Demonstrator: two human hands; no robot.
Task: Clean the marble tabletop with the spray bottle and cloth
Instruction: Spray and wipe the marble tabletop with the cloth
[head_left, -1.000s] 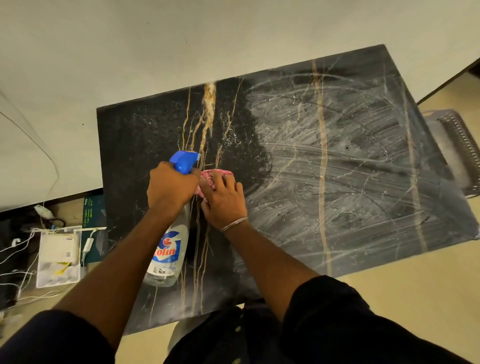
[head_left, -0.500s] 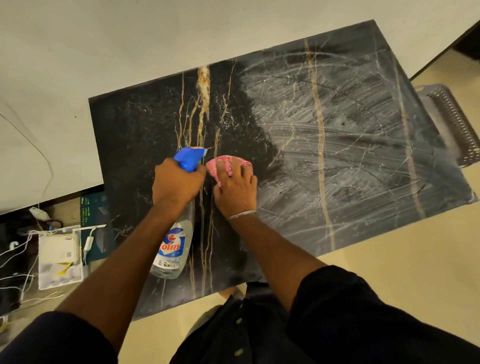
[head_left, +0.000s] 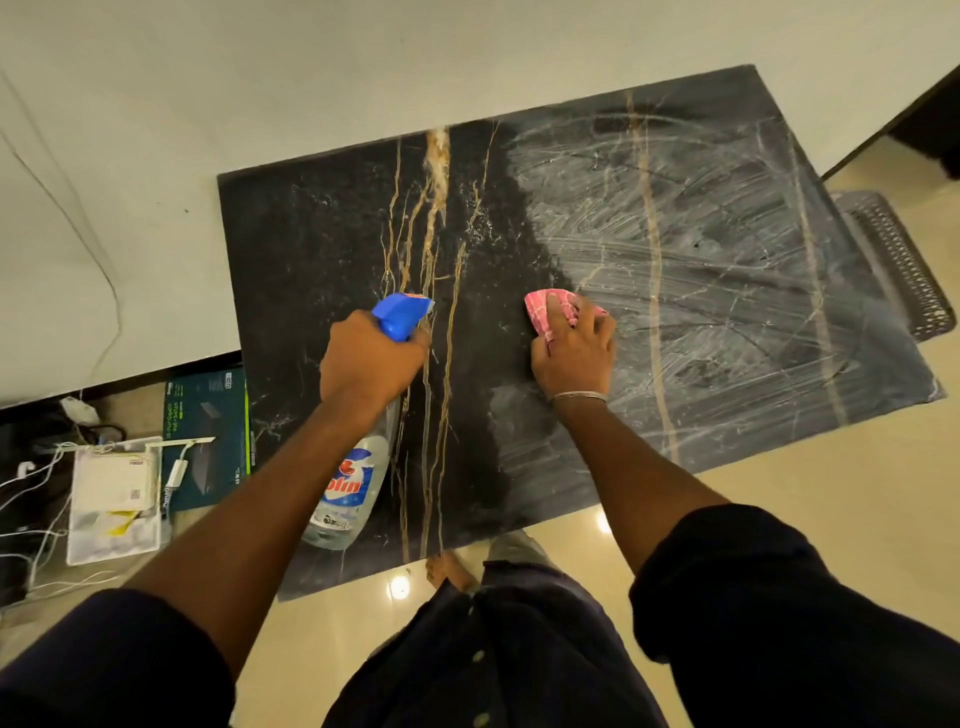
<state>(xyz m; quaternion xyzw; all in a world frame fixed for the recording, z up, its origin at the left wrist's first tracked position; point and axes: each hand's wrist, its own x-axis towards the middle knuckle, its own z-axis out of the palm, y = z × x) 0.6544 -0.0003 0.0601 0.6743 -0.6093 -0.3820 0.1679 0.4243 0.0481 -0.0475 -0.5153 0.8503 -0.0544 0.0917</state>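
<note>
The black marble tabletop (head_left: 322, 249) with gold veins fills the middle of the head view. Its right half is covered in whitish wipe streaks; its left half is dark with scattered droplets. My left hand (head_left: 369, 361) grips the neck of a clear spray bottle (head_left: 348, 488) with a blue trigger head, held over the table's near middle. My right hand (head_left: 574, 353) presses a pink cloth (head_left: 543, 312) flat on the marble, at the border between the dark and streaked areas.
A white wall (head_left: 260, 78) runs behind the table. On the floor to the left lie a dark green box (head_left: 205, 436), a white box (head_left: 111, 499) and white cables (head_left: 31, 488). A grey perforated mat (head_left: 898, 260) lies off the right edge. My bare foot (head_left: 449, 569) stands on cream floor tiles.
My right hand slid the pink cloth to the right, away from the bottle. My left hand has kept the bottle in about the same place.
</note>
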